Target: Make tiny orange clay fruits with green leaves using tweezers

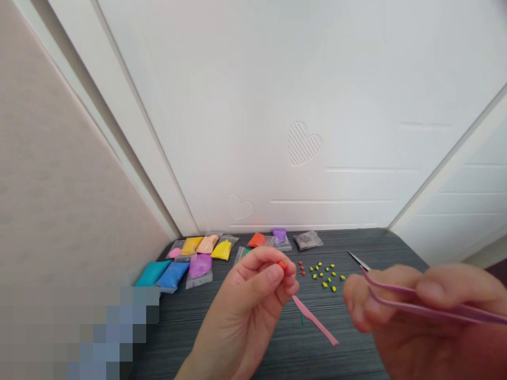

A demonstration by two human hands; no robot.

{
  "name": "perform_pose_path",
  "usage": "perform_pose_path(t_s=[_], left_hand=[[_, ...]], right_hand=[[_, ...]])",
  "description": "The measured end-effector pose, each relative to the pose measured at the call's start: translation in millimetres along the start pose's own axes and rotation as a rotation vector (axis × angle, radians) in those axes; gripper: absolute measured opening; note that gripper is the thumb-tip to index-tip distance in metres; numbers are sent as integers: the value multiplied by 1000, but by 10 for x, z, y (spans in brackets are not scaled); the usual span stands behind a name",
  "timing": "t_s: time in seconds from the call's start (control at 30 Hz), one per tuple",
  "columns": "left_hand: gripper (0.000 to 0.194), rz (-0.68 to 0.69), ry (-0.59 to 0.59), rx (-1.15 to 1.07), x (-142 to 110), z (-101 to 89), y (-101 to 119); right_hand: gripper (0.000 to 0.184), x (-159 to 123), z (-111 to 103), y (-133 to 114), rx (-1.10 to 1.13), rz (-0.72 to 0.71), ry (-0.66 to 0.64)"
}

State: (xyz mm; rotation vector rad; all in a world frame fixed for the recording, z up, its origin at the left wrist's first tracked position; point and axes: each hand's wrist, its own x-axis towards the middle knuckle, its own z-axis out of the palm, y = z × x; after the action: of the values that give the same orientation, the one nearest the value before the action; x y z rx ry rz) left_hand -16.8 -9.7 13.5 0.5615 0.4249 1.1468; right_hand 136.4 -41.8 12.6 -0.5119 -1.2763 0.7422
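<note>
Between the thumb and index finger of my left hand [253, 301] is a tiny red clay piece [282, 264] with a bit of green on it. My right hand [431, 311] grips pink tweezers [420, 301]; their tips point left and stand slightly apart with nothing between them. Below my left hand a pink clay knife [317, 322] lies on the table, beside a thin green clay strip [303, 319]. Behind the hands sit several small yellow and green clay pieces [325, 285] and a few red clay pieces [303, 273].
Bags of coloured clay line the back left of the dark table [190, 338], among them a blue bag [172, 277] and a yellow bag [222, 250]. A grey bag [308, 240] lies at the back. A pointed metal blade [358, 260] lies behind my right hand. A white panel [253, 105] rises behind the table.
</note>
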Motion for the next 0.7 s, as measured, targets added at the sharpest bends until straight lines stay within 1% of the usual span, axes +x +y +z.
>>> perform_pose_path(t_s=[0.1, 0.13, 0.27, 0.5, 0.7], left_hand=[[7, -25, -25, 2, -14, 29, -14], [7, -29, -29, 0, -21, 38, -20], [8, -29, -6, 10, -57, 86, -53], [13, -43, 34, 34, -117, 133, -74], [11, -23, 35, 34, -156, 124, -66]], right_hand=[[10, 13, 33, 5, -36, -22, 146], [9, 13, 41, 3, -38, -26, 158], [8, 20, 41, -1, -62, -29, 96], [19, 66, 58, 38, -127, -140, 67], [17, 51, 101, 64, -204, -173, 142]])
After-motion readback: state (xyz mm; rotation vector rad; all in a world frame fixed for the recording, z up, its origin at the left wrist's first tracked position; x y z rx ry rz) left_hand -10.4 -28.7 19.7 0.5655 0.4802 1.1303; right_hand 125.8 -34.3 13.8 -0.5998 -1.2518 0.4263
